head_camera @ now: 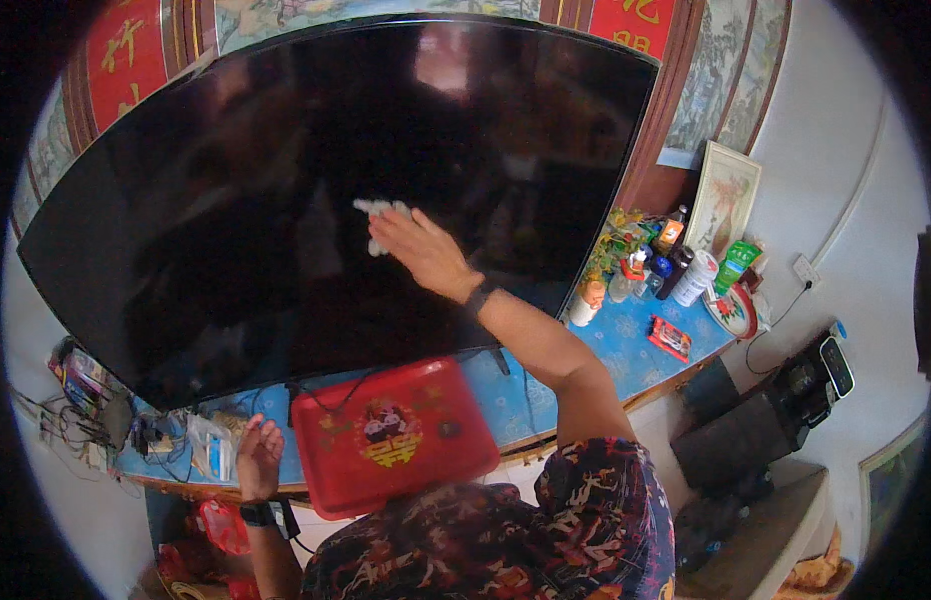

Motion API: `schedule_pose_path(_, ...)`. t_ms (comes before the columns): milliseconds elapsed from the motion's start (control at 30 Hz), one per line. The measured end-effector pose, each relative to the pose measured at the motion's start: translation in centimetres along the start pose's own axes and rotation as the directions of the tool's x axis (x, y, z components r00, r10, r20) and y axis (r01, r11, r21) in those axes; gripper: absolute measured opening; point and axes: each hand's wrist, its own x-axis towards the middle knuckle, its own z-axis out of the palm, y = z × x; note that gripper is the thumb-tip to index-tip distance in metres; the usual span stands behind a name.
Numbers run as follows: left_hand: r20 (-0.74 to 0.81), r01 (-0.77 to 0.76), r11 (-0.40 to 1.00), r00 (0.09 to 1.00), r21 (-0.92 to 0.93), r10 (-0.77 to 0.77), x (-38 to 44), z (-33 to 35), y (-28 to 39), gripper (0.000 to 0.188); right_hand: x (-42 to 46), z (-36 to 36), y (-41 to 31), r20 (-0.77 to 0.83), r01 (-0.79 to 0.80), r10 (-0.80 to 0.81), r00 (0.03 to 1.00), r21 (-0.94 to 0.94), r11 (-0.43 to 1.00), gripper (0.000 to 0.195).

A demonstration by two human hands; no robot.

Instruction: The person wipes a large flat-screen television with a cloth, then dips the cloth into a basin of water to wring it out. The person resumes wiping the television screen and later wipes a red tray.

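A large flat-screen television (233, 247) stands on the table before me, its dark screen showing reflections. Against the middle of that screen, my right hand (420, 247) presses a crumpled white cloth or tissue (377, 246), most of it hidden under the palm and fingers. My left hand (259, 459) is held near the table's front edge with loosely bent fingers and nothing in it. Just to its right lies a red tray (465, 442) with a printed pattern, reaching past the front edge. A clear plastic bag (208, 444) is beside the left hand.
Bottles and tubs, including a white canister (694, 277), crowd the right end of the blue-covered table (623, 352). A red packet (669, 339) lies there. Tangled cables (154, 439) fill the left end. A black appliance (750, 427) stands to the right.
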Motion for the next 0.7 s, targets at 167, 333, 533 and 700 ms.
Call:
schedule_pose_path(167, -0.034, 0.011, 1.000, 0.999, 0.002, -0.011, 0.4, -0.1, -0.8, 0.035, -3.3, -4.5, 6.6, -0.189, -0.130, 0.121, 0.974, -0.039, 0.991, 0.041)
schedule_pose_path(333, -0.027, -0.024, 0.998, 0.999, 0.061, 0.026, 0.6, 0.4, -1.8, 0.036, -6.6, -9.4, 18.5, -0.669, -0.661, 0.460, 0.584, -0.063, 0.748, 0.051)
schedule_pose_path(533, -0.037, 0.027, 1.000, 0.999, 0.010, -0.026, 0.9, 1.8, -4.6, 0.033, -6.3, -4.2, 13.8, -0.475, -0.634, 0.536, 0.698, -0.062, 0.771, 0.051)
schedule_pose_path(700, -0.079, 0.029, 0.999, 0.997, 0.038, -0.026, 1.3, 4.2, -5.0, 0.030, -15.0, 6.0, 4.6, 0.032, -0.123, 0.122, 0.992, 0.046, 0.991, 0.043)
